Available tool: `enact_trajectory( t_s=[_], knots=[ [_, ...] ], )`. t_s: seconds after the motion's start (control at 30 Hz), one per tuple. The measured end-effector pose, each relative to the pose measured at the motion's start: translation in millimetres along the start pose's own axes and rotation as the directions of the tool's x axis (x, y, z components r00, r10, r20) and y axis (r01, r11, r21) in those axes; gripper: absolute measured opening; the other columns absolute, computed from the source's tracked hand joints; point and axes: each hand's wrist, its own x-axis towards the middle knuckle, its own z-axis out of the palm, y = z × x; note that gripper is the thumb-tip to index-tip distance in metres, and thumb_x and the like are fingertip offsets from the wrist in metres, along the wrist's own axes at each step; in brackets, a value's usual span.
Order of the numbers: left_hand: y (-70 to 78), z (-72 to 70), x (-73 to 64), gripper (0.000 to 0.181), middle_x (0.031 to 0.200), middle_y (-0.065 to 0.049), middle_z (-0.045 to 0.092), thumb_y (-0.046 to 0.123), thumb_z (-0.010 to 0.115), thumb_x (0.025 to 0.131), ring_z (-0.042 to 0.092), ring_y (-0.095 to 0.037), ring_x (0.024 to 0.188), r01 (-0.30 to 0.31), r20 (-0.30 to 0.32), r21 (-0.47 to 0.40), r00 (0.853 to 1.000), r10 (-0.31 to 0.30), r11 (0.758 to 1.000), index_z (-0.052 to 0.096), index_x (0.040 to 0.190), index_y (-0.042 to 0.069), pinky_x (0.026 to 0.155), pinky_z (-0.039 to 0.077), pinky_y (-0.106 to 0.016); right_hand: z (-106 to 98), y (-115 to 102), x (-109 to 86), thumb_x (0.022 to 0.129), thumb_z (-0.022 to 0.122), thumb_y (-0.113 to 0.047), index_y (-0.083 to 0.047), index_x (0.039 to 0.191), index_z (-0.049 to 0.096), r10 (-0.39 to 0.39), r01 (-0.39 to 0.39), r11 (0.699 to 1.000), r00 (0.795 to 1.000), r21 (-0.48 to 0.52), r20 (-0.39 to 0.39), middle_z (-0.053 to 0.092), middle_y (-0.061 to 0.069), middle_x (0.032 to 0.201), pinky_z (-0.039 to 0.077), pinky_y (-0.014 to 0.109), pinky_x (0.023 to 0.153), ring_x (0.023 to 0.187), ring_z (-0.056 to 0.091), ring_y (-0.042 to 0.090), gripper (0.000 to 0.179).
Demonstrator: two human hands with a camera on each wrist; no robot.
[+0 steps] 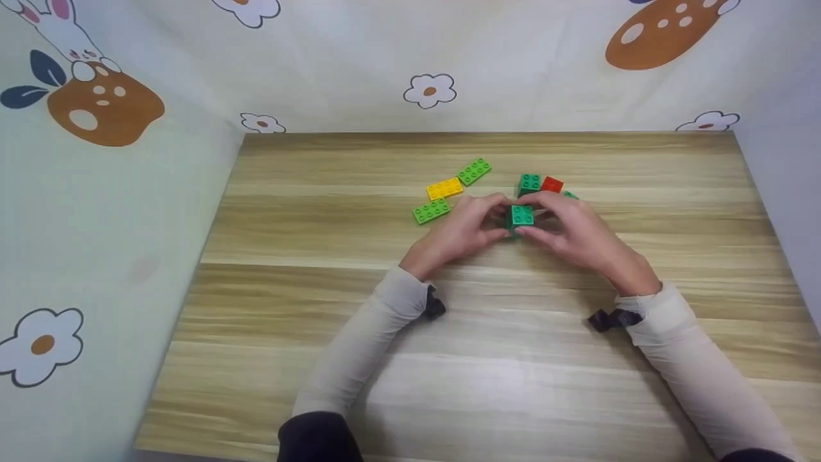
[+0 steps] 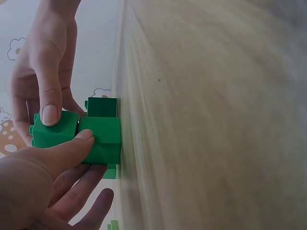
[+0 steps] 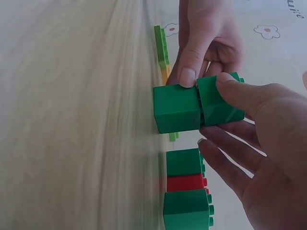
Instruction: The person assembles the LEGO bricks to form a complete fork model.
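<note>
Two green square toy building blocks are stacked between the hands, over the wooden table. My left hand grips the lower green block, its thumb along the near side. The upper green block, studs up, is pinched by my right hand, thumb in front and fingers behind. In the right wrist view the upper block sits slightly tilted on the lower one, with a narrow dark gap along their joint. The lower block stands close over the tabletop.
Left of the hands lie two light green flat bricks and a yellow flat brick. Behind and right are a green block, a red block and another green block. A patterned cloth borders the table's back.
</note>
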Motion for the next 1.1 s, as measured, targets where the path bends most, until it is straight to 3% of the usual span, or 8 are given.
enact_trajectory(
  t_s=[0.2, 0.4, 0.6, 0.87, 1.1],
  knots=[
    [1.3, -0.5, -0.9, 0.043, 0.137, -0.004, 0.075, 0.016, 0.082, 0.098, 0.072, -0.015, 0.126, -0.005, 0.009, -0.013, 1.000, 0.005, 1.000, 0.066, 0.139, 0.011, 0.114, 0.055, -0.029, 1.3, -0.4, -0.8, 0.098, 0.082, -0.030, -0.018, 0.139, 0.070, -0.003, 0.003, 1.000, 1.000, -0.019, -0.020, 0.075, -0.001, 0.133, 0.062, 0.041, 0.101, 0.118, 0.075, 0.019, 0.045],
    [1.3, -2.4, -0.3, 0.045, 0.137, -0.002, 0.075, 0.017, 0.082, 0.098, 0.071, -0.016, 0.126, 0.019, 0.038, -0.017, 0.999, -0.019, 1.000, 0.066, 0.141, 0.011, 0.115, 0.055, -0.029, 2.7, 0.2, 0.3, 0.097, 0.084, -0.028, -0.017, 0.139, 0.071, -0.016, 0.016, 1.000, 0.999, -0.013, -0.029, 0.076, 0.000, 0.128, 0.065, 0.039, 0.094, 0.107, 0.076, 0.015, 0.045],
    [-0.9, -3.0, -0.5, 0.046, 0.135, -0.003, 0.075, 0.017, 0.081, 0.099, 0.071, -0.017, 0.124, -0.019, 0.038, 0.012, 0.999, 0.018, 1.000, 0.066, 0.142, 0.009, 0.114, 0.055, -0.030, 2.9, -0.9, 0.7, 0.096, 0.085, -0.025, -0.015, 0.135, 0.074, 0.002, -0.002, 1.000, 0.999, 0.003, -0.047, 0.079, 0.003, 0.121, 0.066, 0.040, 0.088, 0.100, 0.078, 0.017, 0.042],
    [-2.1, -2.9, -0.5, 0.040, 0.132, -0.002, 0.075, 0.019, 0.080, 0.100, 0.070, -0.019, 0.123, -0.017, 0.053, 0.006, 0.998, 0.016, 1.000, 0.068, 0.138, 0.011, 0.115, 0.055, -0.033, 3.7, -1.1, 0.6, 0.097, 0.084, -0.026, -0.016, 0.135, 0.074, 0.022, -0.020, 0.999, 0.999, 0.042, -0.038, 0.078, 0.002, 0.125, 0.066, 0.042, 0.093, 0.106, 0.078, 0.017, 0.041],
    [-2.5, -2.6, -1.0, 0.039, 0.132, -0.001, 0.075, 0.018, 0.079, 0.101, 0.070, -0.017, 0.122, 0.003, 0.067, -0.010, 0.998, -0.002, 1.000, 0.068, 0.137, 0.012, 0.114, 0.055, -0.028, 6.5, -0.1, 1.1, 0.097, 0.084, -0.025, -0.014, 0.135, 0.074, 0.032, -0.030, 0.997, 0.999, 0.077, -0.025, 0.078, 0.003, 0.125, 0.066, 0.041, 0.092, 0.103, 0.078, 0.017, 0.041]
  ],
)
